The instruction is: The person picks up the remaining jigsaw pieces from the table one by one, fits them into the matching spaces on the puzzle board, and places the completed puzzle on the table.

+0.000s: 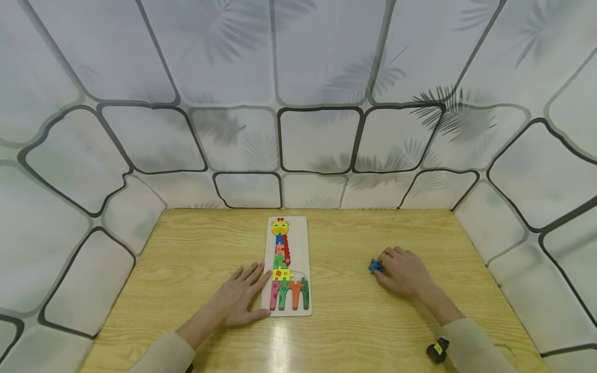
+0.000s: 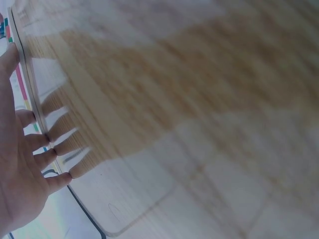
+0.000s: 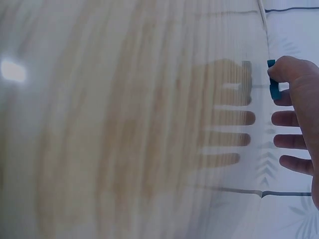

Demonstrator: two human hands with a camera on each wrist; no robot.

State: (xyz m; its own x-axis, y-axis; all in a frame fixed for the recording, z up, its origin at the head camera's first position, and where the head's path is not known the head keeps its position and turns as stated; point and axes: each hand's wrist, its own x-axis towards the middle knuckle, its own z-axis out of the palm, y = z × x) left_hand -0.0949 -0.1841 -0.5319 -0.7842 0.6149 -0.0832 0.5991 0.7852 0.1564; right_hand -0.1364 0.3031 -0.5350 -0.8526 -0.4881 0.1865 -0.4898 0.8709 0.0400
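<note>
A pale wooden giraffe puzzle board (image 1: 299,246) lies on the table. Colourful pieces form its yellow head (image 1: 280,228), blue, pink and green neck, red mane (image 1: 286,251), yellow body piece (image 1: 281,274) and legs. Right of the yellow piece a bare patch of board shows inside a curved outline. My left hand (image 1: 241,299) lies with fingers spread along the board's left edge, fingertips and thumb at its border. Off to the right, my right hand (image 1: 404,273) pinches a blue puzzle piece (image 1: 375,266) between thumb and index finger; in the right wrist view this piece (image 3: 274,84) stands on edge.
A wooden table (image 1: 345,290) carries everything. A small black object with a yellow mark (image 1: 437,350) sits beside the right sleeve. Patterned fabric walls (image 1: 317,140) with grey outlines and leaf prints enclose the back and both sides.
</note>
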